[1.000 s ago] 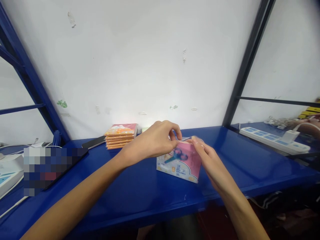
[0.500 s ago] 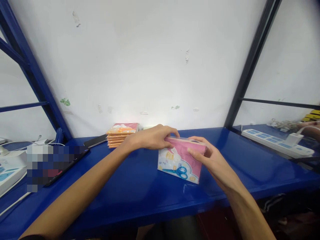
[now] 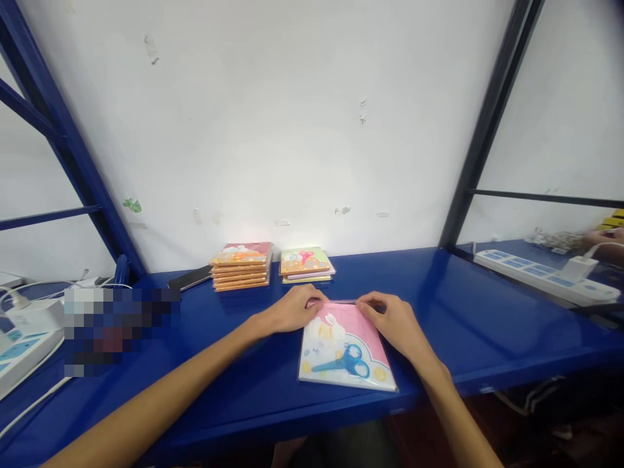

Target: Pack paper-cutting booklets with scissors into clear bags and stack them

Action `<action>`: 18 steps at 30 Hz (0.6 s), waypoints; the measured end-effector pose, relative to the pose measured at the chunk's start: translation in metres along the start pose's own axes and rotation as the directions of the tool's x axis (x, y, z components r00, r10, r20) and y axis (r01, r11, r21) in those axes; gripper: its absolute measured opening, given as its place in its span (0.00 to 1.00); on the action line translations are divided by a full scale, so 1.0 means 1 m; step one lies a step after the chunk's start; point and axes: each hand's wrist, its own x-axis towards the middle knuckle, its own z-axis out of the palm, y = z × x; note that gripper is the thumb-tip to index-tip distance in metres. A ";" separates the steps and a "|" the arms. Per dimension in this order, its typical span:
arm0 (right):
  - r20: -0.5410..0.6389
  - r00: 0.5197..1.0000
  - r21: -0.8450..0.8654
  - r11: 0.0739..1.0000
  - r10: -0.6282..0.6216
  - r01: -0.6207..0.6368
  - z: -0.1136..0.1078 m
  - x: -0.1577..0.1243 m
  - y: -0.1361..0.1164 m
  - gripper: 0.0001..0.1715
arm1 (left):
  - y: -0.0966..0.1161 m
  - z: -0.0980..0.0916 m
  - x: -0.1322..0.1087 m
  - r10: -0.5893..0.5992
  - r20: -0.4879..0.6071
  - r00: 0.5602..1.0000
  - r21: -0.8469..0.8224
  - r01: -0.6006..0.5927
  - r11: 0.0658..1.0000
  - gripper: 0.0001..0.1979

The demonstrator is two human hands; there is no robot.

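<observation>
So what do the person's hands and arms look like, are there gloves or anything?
The bare, slim-fingered left hand and right hand have no gloves. The slender left forearm and right forearm show no sleeves, watch or bracelet.

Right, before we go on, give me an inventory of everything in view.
Packet: 1, pink and white, front of table
Scissors: 1, blue, showing on packet's face
Left stack: 1, orange-sided packets, table's rear
Right stack: 1, green-topped packets, beside it
Flat object: 1, black, left of stacks
Pixelated item: cannot tell, left
Power strips: 2, white and blue, one each side
Cables: several, white, both sides
Table: 1, blue, below everything
Posts: 2, blue and dark, left and right
Wall: 1, white, behind
Another person's hand: 1, far right
Own hands: 2, left hand and right hand on packet's top edge
</observation>
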 end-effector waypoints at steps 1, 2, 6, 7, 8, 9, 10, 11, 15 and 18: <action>-0.013 1.000 -0.034 0.999 -0.010 0.010 0.001 0.000 0.000 0.11 | -0.003 0.008 -0.003 -0.009 -0.054 0.998 0.018 0.010 1.000 0.17; -0.018 0.999 -0.052 0.998 -0.027 0.026 0.001 0.000 0.000 0.11 | -0.005 0.015 -0.006 -0.015 -0.097 0.995 0.036 0.018 0.999 0.17; -0.007 0.991 -0.132 0.982 -0.136 0.134 -0.003 -0.003 -0.004 0.12 | -0.011 0.028 -0.009 0.012 -0.184 0.983 0.095 0.005 0.995 0.17; -0.006 0.987 -0.151 0.976 -0.158 0.155 -0.005 -0.004 -0.004 0.12 | -0.012 0.029 -0.009 0.025 -0.194 0.981 0.107 -0.004 0.994 0.16; -0.005 0.985 -0.162 0.972 -0.171 0.168 -0.006 -0.005 -0.004 0.12 | -0.013 0.029 -0.009 0.035 -0.203 0.979 0.116 -0.012 0.993 0.16; -0.002 0.984 -0.163 0.971 -0.178 0.175 -0.008 -0.006 -0.003 0.11 | -0.013 0.029 -0.009 0.043 -0.210 0.977 0.121 -0.018 0.993 0.16; 0.005 0.983 -0.158 0.971 -0.183 0.181 -0.010 -0.007 -0.001 0.11 | -0.013 0.029 -0.010 0.049 -0.217 0.975 0.122 -0.023 0.992 0.15; 0.012 0.982 -0.153 0.970 -0.188 0.188 -0.011 -0.008 0.001 0.11 | -0.013 0.029 -0.010 0.053 -0.222 0.974 0.118 -0.027 0.993 0.15; 0.023 0.977 -0.160 0.964 -0.212 0.213 -0.012 -0.010 0.008 0.11 | -0.011 0.030 -0.011 0.023 -0.246 0.969 0.059 -0.008 0.998 0.12; 0.029 0.974 -0.176 0.958 -0.225 0.227 -0.011 -0.008 0.012 0.11 | -0.010 0.031 -0.009 -0.054 -0.263 0.963 -0.005 0.055 0.998 0.15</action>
